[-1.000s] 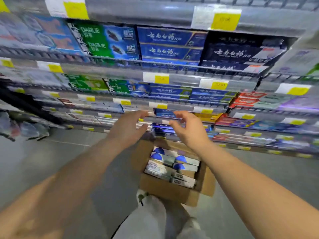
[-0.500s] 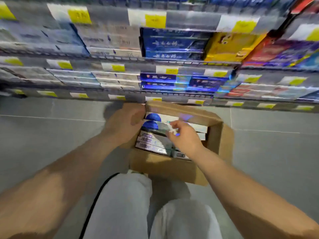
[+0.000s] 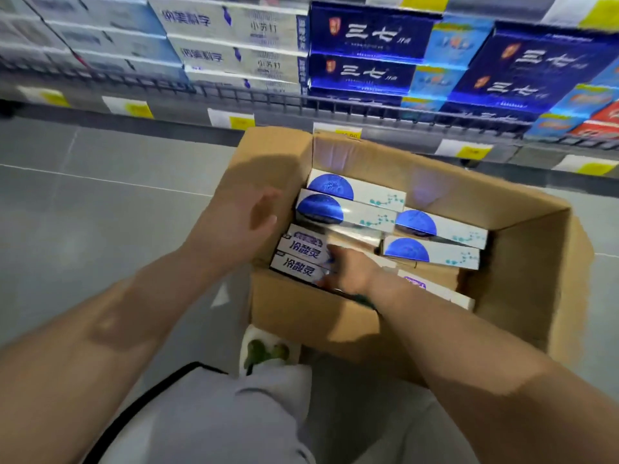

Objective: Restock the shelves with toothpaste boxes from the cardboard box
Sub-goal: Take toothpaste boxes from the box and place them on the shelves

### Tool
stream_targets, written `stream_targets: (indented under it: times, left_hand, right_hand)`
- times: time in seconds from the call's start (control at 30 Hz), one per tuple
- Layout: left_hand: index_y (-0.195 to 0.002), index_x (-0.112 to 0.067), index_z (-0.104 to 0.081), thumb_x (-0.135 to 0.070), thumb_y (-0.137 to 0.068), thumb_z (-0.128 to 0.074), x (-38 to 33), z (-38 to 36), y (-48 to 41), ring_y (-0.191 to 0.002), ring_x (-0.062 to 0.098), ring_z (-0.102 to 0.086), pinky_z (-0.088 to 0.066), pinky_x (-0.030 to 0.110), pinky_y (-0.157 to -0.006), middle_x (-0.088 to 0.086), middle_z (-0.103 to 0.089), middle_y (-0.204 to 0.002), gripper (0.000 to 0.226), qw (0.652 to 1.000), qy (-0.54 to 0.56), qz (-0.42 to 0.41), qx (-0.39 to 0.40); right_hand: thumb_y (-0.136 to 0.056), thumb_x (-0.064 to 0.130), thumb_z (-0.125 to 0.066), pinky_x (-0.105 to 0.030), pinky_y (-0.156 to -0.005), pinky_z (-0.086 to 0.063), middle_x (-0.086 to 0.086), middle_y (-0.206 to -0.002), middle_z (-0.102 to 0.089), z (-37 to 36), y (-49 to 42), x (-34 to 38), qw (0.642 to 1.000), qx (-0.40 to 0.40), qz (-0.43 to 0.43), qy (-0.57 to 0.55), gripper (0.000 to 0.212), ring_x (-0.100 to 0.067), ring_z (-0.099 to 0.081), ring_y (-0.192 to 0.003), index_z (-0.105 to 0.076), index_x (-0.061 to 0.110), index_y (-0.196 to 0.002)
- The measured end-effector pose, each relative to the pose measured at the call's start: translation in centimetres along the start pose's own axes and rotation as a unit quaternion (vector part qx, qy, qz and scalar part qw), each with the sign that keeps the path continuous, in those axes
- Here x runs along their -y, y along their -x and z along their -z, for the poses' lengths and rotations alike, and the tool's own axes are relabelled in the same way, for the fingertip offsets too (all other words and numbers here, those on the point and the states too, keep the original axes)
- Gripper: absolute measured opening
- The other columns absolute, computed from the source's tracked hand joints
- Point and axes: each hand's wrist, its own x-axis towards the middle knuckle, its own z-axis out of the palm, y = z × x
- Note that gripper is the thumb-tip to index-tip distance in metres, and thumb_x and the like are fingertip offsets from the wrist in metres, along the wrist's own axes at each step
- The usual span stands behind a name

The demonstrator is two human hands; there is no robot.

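Note:
An open cardboard box (image 3: 301, 313) stands on the floor below the shelves. Inside lie several white toothpaste boxes with blue domes (image 3: 355, 194) at the back and white toothpaste boxes with purple labels (image 3: 299, 251) at the near left. My right hand (image 3: 351, 271) reaches down into the carton, its blurred fingers resting on the right ends of the purple-labelled boxes; whether they grip one is unclear. My left hand (image 3: 239, 222) hovers open over the carton's left flap, holding nothing.
The lowest shelf (image 3: 268, 98) with its wire rail runs across the top, stocked with white boxes (image 3: 227, 58) and dark blue boxes (image 3: 365, 38). Yellow price tags line its edge. My grey-trousered knees (image 3: 234, 413) and a shoe (image 3: 264, 353) are just before the carton on grey floor.
Both hands came down from the shelf to the carton, and the view tilted down and closer. My right hand shifted from the blue-dome boxes to the nearer purple-labelled ones.

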Motion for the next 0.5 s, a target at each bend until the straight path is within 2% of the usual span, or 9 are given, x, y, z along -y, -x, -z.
stream_targets:
  times: [0.03,0.1,0.23,0.33,0.4,0.5]
  left_hand:
    - [-0.127,-0.027,-0.051,-0.027,-0.09,-0.057,0.1,-0.2,0.2,-0.102,0.009,-0.049,-0.036,0.024,-0.086,-0.005,-0.056,-0.117,0.037,1.0,-0.003,0.0,0.004]
    - [-0.127,-0.028,-0.051,-0.026,-0.09,-0.057,0.2,-0.3,0.4,-0.102,0.009,-0.049,-0.038,0.025,-0.086,-0.005,-0.057,-0.116,0.037,1.0,-0.005,-0.004,0.01]
    - [-0.127,-0.029,-0.051,-0.026,-0.09,-0.057,0.4,-0.6,0.7,-0.101,0.009,-0.051,-0.039,0.026,-0.085,-0.005,-0.058,-0.115,0.038,1.0,-0.01,-0.017,0.006]
    - [-0.126,-0.029,-0.051,-0.026,-0.09,-0.056,-0.3,-0.6,0.7,-0.102,0.012,-0.052,-0.042,0.028,-0.084,-0.005,-0.058,-0.115,0.037,0.999,-0.028,-0.028,0.004]
    - [-0.125,-0.029,-0.052,-0.028,-0.09,-0.056,-1.3,-0.5,0.5,-0.106,0.013,-0.051,-0.042,0.028,-0.086,-0.005,-0.058,-0.118,0.036,0.997,-0.048,-0.055,0.002]
    - [-0.123,-0.03,-0.054,-0.034,-0.09,-0.056,-3.6,-1.1,-0.5,-0.099,0.008,-0.05,-0.03,0.015,-0.072,-0.008,-0.058,-0.115,0.033,0.99,-0.088,-0.106,0.017]
  right_hand:
    - [-0.06,0.059,-0.058,-0.031,-0.089,-0.047,0.001,-0.11,-0.064,-0.3,-0.3,-0.2,1.0,-0.004,-0.001,0.013,0.058,-0.025,-0.06,-0.101,-0.052,0.032,-0.11]
    - [-0.066,0.049,-0.07,-0.026,-0.078,-0.043,-0.003,-0.11,-0.065,-0.2,-0.4,-0.3,0.998,-0.024,-0.004,0.056,0.05,-0.028,-0.06,-0.1,-0.056,0.025,-0.108]
    - [-0.071,0.036,-0.075,-0.028,-0.071,-0.043,-0.01,-0.105,-0.066,0.2,-0.5,-0.2,0.989,-0.084,-0.006,0.119,0.037,-0.031,-0.061,-0.095,-0.061,0.016,-0.1]
    - [-0.079,0.03,-0.063,-0.03,-0.07,-0.043,-0.013,-0.106,-0.065,1.0,0.8,0.0,0.988,-0.122,0.004,0.099,0.023,-0.033,-0.06,-0.096,-0.059,0.015,-0.097]
    - [-0.08,0.032,-0.06,-0.029,-0.066,-0.04,-0.012,-0.103,-0.064,2.3,2.6,-0.2,0.987,-0.147,0.006,0.068,0.02,-0.032,-0.059,-0.095,-0.056,0.017,-0.092]
    - [-0.08,0.034,-0.061,-0.029,-0.063,-0.036,-0.009,-0.094,-0.063,4.7,6.0,-1.4,0.979,-0.204,-0.021,0.013,0.019,-0.031,-0.058,-0.091,-0.048,0.02,-0.084]
